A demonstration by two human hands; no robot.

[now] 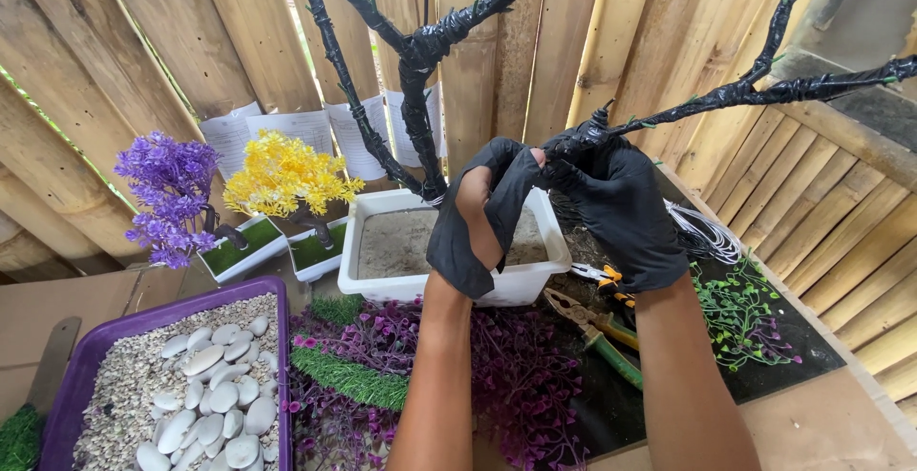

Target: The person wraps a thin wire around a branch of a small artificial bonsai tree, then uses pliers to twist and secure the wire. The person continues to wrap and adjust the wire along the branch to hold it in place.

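— Between both hands, what do you have?

— A black-taped branch of the wire tree. My right hand, in a full black glove, is closed around the branch's near end. My left hand, in a torn black glove with the palm bare, pinches the same end with thumb and fingers shut on it.

— Where does the tree stand?

— Its trunk rises from the white pot just behind my hands, set in grey fill.

— How far along does it look?

— I'd judge the frame is wrapped in tape throughout, but every branch is bare: no foliage on it yet. Purple sprigs and green sprigs lie loose on the desk, pliers beside them. Two small finished trees, purple and yellow, stand left, near a purple tray of pebbles.
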